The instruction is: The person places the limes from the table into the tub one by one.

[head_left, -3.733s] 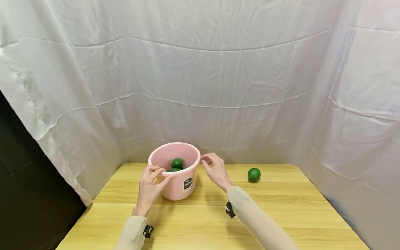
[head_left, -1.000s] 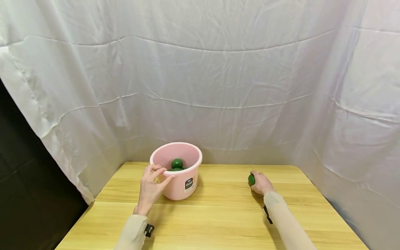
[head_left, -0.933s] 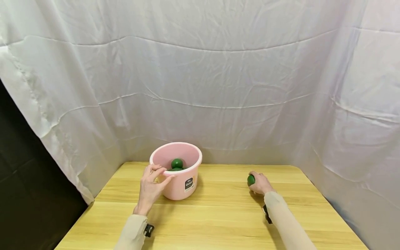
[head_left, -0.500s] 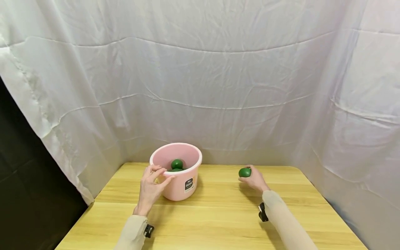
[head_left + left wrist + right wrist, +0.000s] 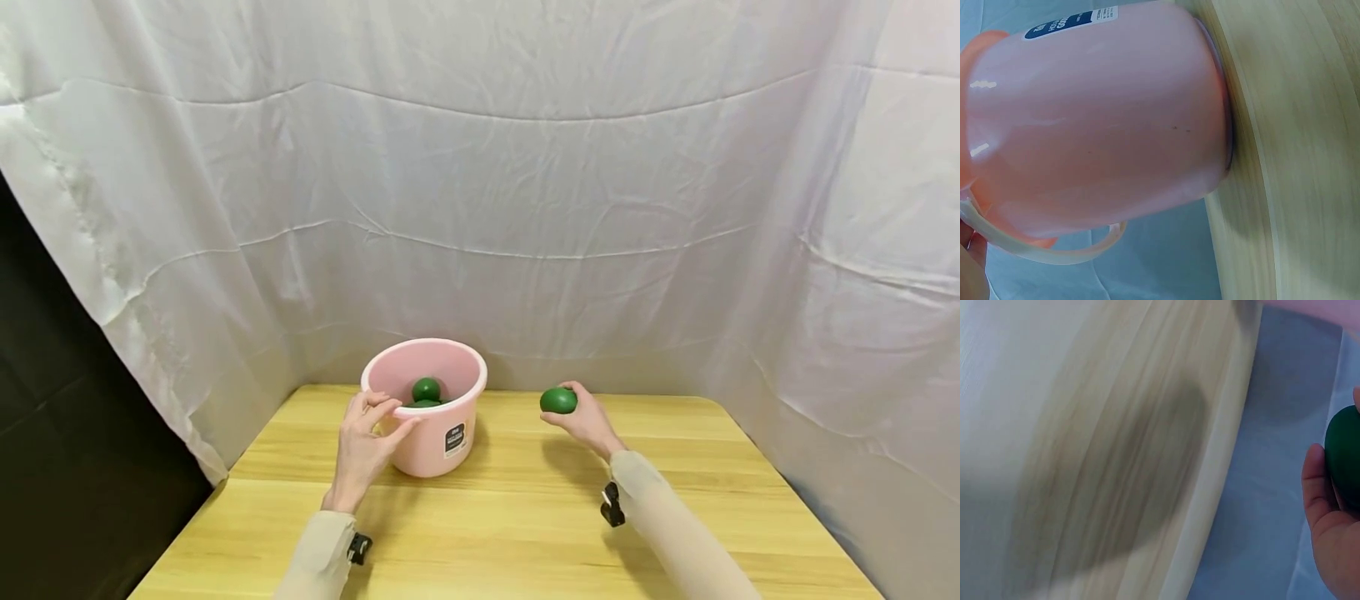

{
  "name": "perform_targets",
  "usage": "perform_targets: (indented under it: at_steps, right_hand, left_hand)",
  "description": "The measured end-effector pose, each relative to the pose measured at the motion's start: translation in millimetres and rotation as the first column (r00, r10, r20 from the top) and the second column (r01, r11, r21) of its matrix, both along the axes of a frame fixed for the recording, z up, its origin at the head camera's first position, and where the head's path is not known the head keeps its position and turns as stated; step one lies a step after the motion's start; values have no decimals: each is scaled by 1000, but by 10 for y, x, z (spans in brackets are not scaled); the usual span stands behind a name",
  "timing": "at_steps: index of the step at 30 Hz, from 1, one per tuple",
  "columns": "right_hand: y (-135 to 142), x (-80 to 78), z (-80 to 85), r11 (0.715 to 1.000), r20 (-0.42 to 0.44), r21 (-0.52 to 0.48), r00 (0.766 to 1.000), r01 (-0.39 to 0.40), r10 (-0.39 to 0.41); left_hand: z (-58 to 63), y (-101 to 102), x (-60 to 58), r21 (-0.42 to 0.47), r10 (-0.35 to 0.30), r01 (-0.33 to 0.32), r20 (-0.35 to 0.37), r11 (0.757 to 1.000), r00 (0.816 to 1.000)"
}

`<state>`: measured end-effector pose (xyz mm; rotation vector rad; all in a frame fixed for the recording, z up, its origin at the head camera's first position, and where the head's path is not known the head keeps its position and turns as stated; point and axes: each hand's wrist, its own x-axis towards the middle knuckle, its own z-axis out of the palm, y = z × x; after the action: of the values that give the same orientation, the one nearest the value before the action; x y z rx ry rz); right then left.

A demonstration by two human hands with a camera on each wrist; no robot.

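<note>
Head view: we see the left hand at lower centre-left, fingers curled against the near rim and side of a pink bucket standing on the wooden table. Two green balls lie inside the bucket. Right of the bucket, mid-frame, the right hand is raised off the table, fingers wrapped around a green ball, apart from the bucket. White cloth hangs behind and to both sides. Left wrist view: the bucket fills the frame, turned sideways by the camera, its pale handle at lower left; a bit of the left hand shows at the bottom left corner. Right wrist view: blurred table across the left and centre; at the right edge the fingers clasp the green ball.
</note>
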<state>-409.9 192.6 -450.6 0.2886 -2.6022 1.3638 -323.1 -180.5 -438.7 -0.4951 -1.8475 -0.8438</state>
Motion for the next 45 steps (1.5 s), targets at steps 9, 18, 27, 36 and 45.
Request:
perform_targets:
  at_steps: [9,18,27,36,45]
  right_hand:
    - [-212,86,145,999,-62,-30,998,-30,28]
    - [-427,139,299,995,-129,-93,991,-28,16]
    - [-579,140,473,986,-146,-154,989,-59,37]
    - [-848,208,655,985,-184,-158,982,-67,37]
    - [-1167,218,730,984,-277,-116,956,-134,98]
  left_hand:
    - [-5,4,4,6,1,-1,13,1000,1000]
    - [5,-1,5,-3,9,-9,7,1000,1000]
    - [28,3,22,10,-1,0,43,1000,999]
    - [6,1,4,-3,11,-11,5,1000,1000]
    - [14,16,23,10,-6,6,12,1000,1000]
